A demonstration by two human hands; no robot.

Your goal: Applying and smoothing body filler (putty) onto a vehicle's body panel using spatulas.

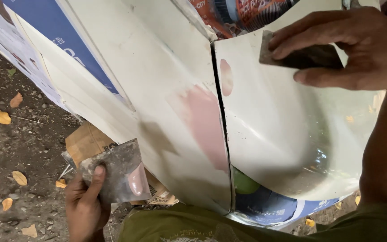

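Pressing a dark sanding block [302,56] flat against the upper part of a white body panel [283,134], the right hand [354,47] clamps it between thumb and fingers. A narrow seam [222,130] splits this panel from its neighbour, with pink filler patches [202,121] beside it. Lower left, the left hand [85,201] pinches a metal spreader plate [115,172] smeared pink, over leaf-strewn dirt ground [19,148].

We see cream-white body panels [274,130] patched with pale pink filler [204,123], a grey metal plate [115,172] bearing a pink dab, a dark, perhaps charcoal, sanding block [303,56], and brown cardboard [83,141].
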